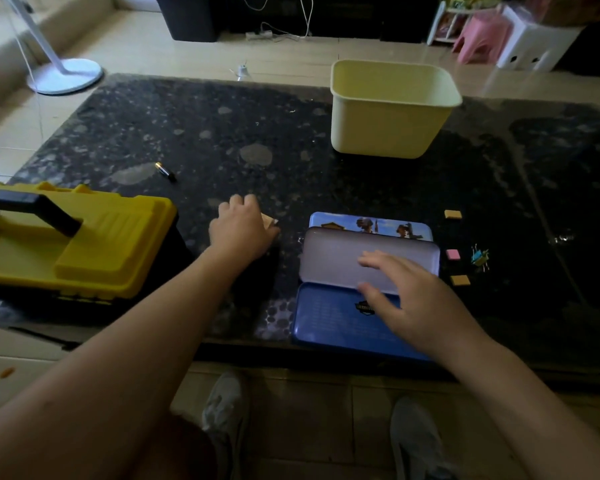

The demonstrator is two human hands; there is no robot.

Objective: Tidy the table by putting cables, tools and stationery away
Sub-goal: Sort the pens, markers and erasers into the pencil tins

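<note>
A blue tin pencil case (329, 320) lies open near the table's front edge, its pale inner tray (329, 258) showing and a picture lid (368, 223) behind. My right hand (413, 299) hovers over the case with fingers spread, holding nothing. My left hand (243, 230) rests on the table left of the case, fingers curled over a small tan object (269, 221) that is mostly hidden. Three small erasers lie right of the case: orange (452, 214), pink (452, 253), orange (460, 280). A binder clip (479, 258) lies beside them. A small black bit (165, 171) lies farther left.
A yellow and black toolbox (94, 244), lid shut, stands at the front left of the dark stone table (222, 140). An empty pale yellow bin (392, 109) stands at the back right. A fan base (66, 76) is on the floor beyond.
</note>
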